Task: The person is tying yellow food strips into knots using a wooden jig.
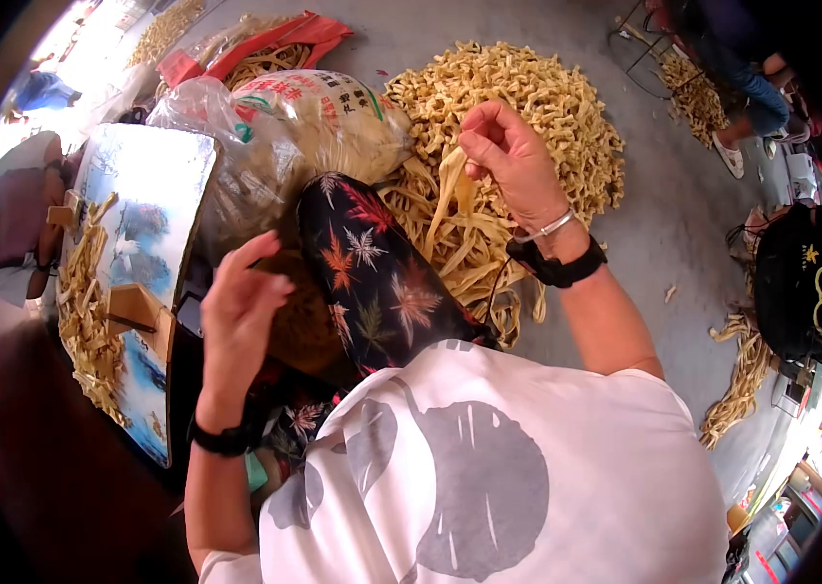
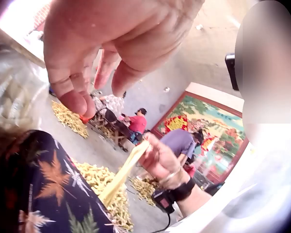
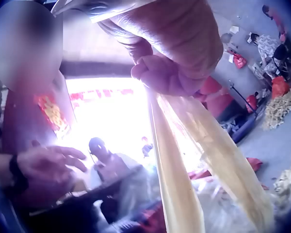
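My right hand [image 1: 520, 167] is raised at the edge of a heap of pale yellow knotted pieces [image 1: 567, 117]. It pinches a long, flat, pale yellow strip [image 1: 449, 185] between thumb and fingers. In the right wrist view the strip [image 3: 177, 194] hangs from the fingertips in two lengths. More loose strips [image 1: 464, 243] lie below that hand, beside the heap. My left hand [image 1: 239, 304] hovers left of the patterned trouser knee [image 1: 372, 273], fingers loosely bent and holding nothing. Next to it stands a board [image 1: 153, 243] with a small wooden block [image 1: 139, 316] on it.
Short yellow pieces [image 1: 85, 302] cover the board's left side. A filled plastic sack [image 1: 333, 122] lies beyond the knee. On the right are a black bag [image 1: 800, 282] and a bundle of strips [image 1: 742, 380]. Other people sit near further heaps [image 2: 70, 119].
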The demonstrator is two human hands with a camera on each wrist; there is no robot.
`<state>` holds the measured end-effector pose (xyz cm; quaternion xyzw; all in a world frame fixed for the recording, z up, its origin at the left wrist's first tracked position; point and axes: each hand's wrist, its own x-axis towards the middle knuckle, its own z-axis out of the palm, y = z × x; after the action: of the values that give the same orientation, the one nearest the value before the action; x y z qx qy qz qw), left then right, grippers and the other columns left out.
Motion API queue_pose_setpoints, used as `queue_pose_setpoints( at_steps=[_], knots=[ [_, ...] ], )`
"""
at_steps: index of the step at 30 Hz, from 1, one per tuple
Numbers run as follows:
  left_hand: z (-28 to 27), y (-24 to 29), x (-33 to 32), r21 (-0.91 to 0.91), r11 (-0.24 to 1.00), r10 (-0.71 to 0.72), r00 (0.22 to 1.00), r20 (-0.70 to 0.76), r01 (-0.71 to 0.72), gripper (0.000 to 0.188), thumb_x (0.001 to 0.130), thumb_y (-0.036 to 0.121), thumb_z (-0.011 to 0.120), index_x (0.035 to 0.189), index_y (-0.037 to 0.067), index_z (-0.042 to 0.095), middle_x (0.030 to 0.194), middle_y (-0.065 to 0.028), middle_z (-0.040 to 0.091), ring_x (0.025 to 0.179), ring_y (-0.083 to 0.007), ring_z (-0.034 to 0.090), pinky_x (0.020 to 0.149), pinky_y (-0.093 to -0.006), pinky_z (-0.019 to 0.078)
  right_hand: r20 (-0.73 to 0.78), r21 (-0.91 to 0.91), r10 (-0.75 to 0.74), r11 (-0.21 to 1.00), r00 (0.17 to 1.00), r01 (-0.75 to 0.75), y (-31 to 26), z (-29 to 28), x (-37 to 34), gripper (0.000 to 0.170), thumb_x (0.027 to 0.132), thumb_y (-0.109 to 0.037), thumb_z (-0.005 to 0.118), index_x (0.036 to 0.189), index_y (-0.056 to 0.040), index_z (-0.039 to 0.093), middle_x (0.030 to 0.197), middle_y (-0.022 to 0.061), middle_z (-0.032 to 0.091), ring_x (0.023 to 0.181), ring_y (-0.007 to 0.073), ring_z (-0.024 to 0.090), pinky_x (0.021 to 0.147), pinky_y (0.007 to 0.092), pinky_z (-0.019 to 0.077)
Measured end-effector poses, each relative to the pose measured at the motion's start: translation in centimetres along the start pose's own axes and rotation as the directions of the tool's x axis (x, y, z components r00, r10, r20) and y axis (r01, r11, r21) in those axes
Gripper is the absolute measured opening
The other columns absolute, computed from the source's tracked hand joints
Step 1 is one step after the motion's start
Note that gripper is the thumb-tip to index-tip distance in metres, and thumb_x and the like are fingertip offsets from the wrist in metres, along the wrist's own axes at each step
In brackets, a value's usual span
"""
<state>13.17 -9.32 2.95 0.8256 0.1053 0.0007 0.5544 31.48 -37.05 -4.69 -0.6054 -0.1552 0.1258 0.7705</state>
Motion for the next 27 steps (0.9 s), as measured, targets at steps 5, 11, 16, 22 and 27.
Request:
queue_pose_setpoints(
  at_steps=[5,11,16,22,27],
  knots=[
    [7.6,2.0,4.3,-0.040,0.999,0.044,0.957,0.287,-0.034,0.074,0.083,-0.006,0.068,0.148,0.007,0.034,0.128,-0.0081,0.057,0.085,-0.0080,0.061,0.074,-0.0224,0.0505,0.101,0.273,-0.079,0.961,0.992,0.049,-8.7,3.9,-1.4,0.012,0.093,-0.010,0.066,0.101,-0.0058,0.059,0.080,-0.0022,0.058,0.064,0.0055,0.056,0.059,0.0190,0.0480],
    [13.3,3.7,5.8,-0.344,0.928,0.107,0.783,0.613,0.142,0.011,0.094,0.010,0.063,0.102,0.003,0.065,0.086,0.0025,0.063,0.077,-0.0057,0.054,0.068,-0.0229,0.0453,0.174,0.391,-0.099,0.920,0.980,0.024,-14.1,5.5,-3.5,0.012,0.092,-0.009,0.066,0.102,-0.0056,0.060,0.084,-0.0018,0.059,0.064,0.0048,0.056,0.059,0.0187,0.0485],
    [10.2,3.7,7.0,-0.293,0.956,0.132,0.910,0.393,-0.012,0.026,0.103,0.022,0.050,0.086,0.004,0.058,0.073,0.0013,0.053,0.064,-0.0069,0.046,0.058,-0.0218,0.0380,0.117,-0.138,-0.388,0.905,0.914,0.402,-13.5,2.2,-3.3,0.053,0.089,-0.024,0.071,0.134,-0.0050,0.050,0.125,0.0093,0.057,0.109,0.0154,0.058,0.078,0.0240,0.0538],
    [10.3,9.4,6.7,-0.642,0.740,0.437,0.869,0.234,-0.199,0.032,0.102,0.029,0.052,0.083,0.003,0.056,0.074,0.0008,0.054,0.066,-0.0081,0.050,0.061,-0.0233,0.0407,0.416,-0.545,-0.020,0.795,0.909,0.267,2.9,0.8,-4.8,0.053,0.081,-0.030,0.077,0.123,-0.0025,0.059,0.118,0.0118,0.062,0.104,0.0181,0.061,0.085,0.0317,0.0531],
    [4.1,17.0,7.3,-0.736,0.400,0.787,0.617,-0.029,-0.546,0.028,0.105,0.024,0.042,0.094,0.002,0.056,0.082,-0.0070,0.059,0.069,-0.0137,0.050,0.068,-0.0289,0.0430,0.030,-0.501,0.346,0.817,0.938,-0.285,13.2,-1.2,-7.7,0.018,0.091,-0.018,0.065,0.102,-0.0041,0.066,0.095,0.0062,0.067,0.071,0.0127,0.062,0.062,0.0274,0.0522]
  ],
)
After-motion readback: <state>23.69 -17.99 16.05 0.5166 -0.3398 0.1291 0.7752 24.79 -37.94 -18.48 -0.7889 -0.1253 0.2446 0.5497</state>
